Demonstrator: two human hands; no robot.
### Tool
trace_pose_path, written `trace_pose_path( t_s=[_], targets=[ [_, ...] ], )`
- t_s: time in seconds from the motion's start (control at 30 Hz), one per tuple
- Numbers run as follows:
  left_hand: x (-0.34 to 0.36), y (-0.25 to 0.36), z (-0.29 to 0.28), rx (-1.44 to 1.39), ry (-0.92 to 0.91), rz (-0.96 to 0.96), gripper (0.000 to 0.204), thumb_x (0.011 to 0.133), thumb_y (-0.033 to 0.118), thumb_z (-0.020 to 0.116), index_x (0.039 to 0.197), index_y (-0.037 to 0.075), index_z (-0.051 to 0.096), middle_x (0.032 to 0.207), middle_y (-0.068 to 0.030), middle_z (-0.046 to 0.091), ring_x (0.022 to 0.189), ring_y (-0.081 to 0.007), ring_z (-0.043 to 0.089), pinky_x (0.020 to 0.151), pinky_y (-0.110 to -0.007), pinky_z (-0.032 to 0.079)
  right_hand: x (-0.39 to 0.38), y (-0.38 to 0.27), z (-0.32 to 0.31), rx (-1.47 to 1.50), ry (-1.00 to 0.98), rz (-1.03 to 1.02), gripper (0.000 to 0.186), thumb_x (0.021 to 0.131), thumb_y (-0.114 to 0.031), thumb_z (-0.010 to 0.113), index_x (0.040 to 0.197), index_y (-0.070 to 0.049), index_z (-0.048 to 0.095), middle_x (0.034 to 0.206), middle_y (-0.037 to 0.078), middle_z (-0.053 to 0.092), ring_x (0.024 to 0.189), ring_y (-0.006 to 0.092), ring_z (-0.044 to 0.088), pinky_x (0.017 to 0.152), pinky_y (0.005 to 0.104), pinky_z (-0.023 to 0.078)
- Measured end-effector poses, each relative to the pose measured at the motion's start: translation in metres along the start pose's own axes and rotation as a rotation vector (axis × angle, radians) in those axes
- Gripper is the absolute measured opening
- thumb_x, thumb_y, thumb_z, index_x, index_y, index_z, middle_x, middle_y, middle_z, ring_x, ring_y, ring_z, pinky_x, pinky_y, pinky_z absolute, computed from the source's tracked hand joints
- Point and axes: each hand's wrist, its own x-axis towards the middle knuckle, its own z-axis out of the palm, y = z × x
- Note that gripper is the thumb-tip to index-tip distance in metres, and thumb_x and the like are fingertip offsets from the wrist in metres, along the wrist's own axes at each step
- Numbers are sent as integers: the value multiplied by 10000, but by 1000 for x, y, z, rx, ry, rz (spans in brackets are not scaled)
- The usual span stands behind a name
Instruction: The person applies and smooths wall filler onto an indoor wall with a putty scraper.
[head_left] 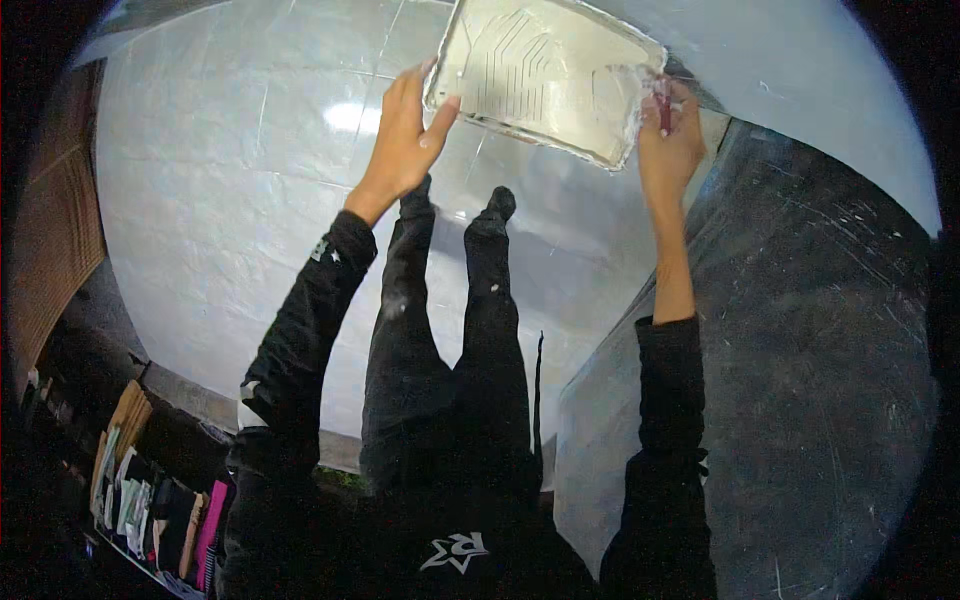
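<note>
- Pale floor (pixel 240 200) surrounds the person's dark-trousered legs (pixel 488 260).
- Tray (pixel 540 137) of cream paint (pixel 560 60) is beyond the feet (pixel 503 203).
- Left hand (pixel 410 130), half open, grips its left corner.
- Right hand (pixel 676 135), fingers curled, holds a red-handled brush (pixel 663 103) at its right edge.

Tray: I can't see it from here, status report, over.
Left hand gripping tray by left end. Right hand holding reddish-handled tool at right end. Cream coating inside. Hands partly covering rim; no other obstruction seen.
</note>
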Motion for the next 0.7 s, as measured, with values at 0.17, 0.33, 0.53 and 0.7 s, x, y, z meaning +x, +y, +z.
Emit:
trace_pose_path(
  t_s=[0.17, 0.33, 0.53, 0.7],
  targets=[
    [-3, 56, 63, 11, 39, -137, 693, 949, 306, 656, 1459, -45, 344, 1417, -269, 439, 1326, -397, 406, 1134, -453, 297, 37, 53, -49, -34, -99, -19, 297, 909, -76, 631, 1203, -61, 594, 948, 168, 703, 794, 272, 687, 757, 382, 526],
    [9, 56, 78, 92, -31, -82, 873, 866, 379, 746, 1461, -78, 299, 1408, -301, 403, 1285, -425, 420, 1101, -475, 335, 46, 54, -68, -137, -179, -36, 316, 894, -62, 637, 1207, -86, 597, 873, 194, 701, 806, 340, 684, 766, 398, 524],
    [14, 68, 86, 245, 165, -75, 1033, 740, 446, 851, 1433, -107, 321, 1224, -271, 504, 1191, -408, 479, 1002, -475, 414, 52, 55, -71, -273, -295, -32, 366, 884, -57, 633, 1238, -150, 606, 906, 173, 692, 808, 303, 679, 775, 391, 514],
    [9, 62, 91, 238, 109, -83, 1079, 698, 478, 867, 1437, -101, 335, 1146, -236, 529, 1114, -393, 512, 945, -482, 439, 43, 60, -75, -206, -319, -26, 351, 884, -26, 632, 1217, -137, 616, 991, 202, 712, 942, 363, 698, 812, 427, 534]
  ],
)
